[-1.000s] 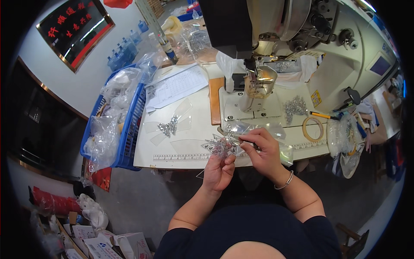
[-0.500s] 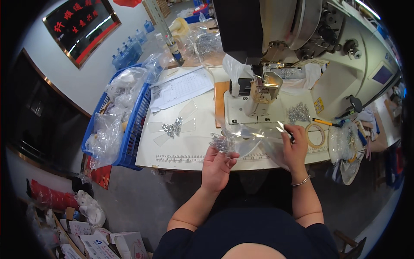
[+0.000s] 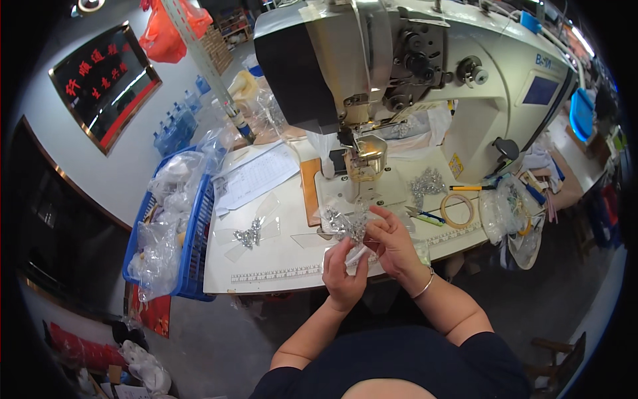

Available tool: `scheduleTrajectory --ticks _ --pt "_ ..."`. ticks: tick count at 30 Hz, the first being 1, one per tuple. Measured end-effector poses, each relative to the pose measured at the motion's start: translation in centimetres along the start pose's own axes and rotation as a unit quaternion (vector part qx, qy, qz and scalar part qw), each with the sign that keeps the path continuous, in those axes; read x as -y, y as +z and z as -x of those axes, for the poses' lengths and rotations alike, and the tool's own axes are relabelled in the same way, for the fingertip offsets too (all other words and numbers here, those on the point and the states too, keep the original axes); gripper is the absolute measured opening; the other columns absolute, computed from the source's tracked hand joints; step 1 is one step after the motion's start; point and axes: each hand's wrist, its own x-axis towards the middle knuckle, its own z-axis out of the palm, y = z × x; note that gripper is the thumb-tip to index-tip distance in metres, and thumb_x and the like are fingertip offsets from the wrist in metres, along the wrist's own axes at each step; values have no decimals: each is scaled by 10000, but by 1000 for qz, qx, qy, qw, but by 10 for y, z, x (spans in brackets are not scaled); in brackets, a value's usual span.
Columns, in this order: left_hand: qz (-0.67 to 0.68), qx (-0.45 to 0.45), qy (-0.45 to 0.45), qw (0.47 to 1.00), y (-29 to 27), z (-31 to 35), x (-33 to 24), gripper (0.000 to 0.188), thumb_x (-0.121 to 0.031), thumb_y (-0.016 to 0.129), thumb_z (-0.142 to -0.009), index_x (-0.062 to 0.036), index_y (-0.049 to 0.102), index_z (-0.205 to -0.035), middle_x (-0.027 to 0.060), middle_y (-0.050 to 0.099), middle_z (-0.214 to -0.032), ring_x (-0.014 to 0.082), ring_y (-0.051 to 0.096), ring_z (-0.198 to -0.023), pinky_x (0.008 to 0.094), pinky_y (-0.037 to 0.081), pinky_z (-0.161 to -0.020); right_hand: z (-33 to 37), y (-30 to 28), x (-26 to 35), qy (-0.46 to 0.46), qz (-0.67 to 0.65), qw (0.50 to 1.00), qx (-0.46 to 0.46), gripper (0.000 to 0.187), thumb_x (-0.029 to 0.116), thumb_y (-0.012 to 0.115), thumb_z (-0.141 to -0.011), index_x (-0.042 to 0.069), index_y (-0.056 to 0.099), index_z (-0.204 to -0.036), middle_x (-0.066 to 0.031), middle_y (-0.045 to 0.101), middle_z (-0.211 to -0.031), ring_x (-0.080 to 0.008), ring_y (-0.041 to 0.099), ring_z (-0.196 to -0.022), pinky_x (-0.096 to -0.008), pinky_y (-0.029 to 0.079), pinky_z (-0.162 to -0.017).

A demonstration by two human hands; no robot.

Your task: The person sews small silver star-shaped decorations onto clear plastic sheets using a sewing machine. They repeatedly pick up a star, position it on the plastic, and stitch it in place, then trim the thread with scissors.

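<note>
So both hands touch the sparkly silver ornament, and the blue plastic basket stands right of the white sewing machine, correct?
Wrong side: head view shows the blue basket standing left of the white sewing machine. Left hand and right hand do touch the silver ornament.

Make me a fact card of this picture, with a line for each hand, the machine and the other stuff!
Left hand: fingers holding the bottom of a sparkly silver piece
Right hand: holding its right side
Machine: big sewing machine, beyond the hands
Tabletop left: clear bow with a sparkly middle
Tabletop right: sparkly silver pile, yellow-and-black pen
Beside the table: blue basket with clear plastic bags
</note>
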Motion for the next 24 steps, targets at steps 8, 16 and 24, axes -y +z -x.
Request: scheduleTrajectory --ticks 8,16,24 --pt "459 23 -319 829 -19 4 -13 445 -163 622 -863 -42 428 -1245 132 466 -1254 239 486 -1160 377 367 -1023 12 5 1 -105 100 989 30 573 9 662 -801 28 358 -1287 -38 623 -847 -134 623 -761 -260 533 -675" --pt "570 -35 -330 752 -14 -4 -2 473 37 416 -917 -171 374 -1339 74 463 -1319 211 475 -1186 369 412 -992 23 -8 9 99 -22 993 65 377 84 639 -840 30 517 -1192 -42 602 -956 -114 617 -850 -242 525 -693" --pt "614 -59 -349 706 -20 -6 -8 474 -35 338 -951 -237 302 -1378 65 385 -1386 260 421 -1239 428 375 -1034 13 -13 -2 31 117 992 40 274 68 659 -820 37 604 -1086 -35 627 -930 -111 599 -843 -235 496 -713"
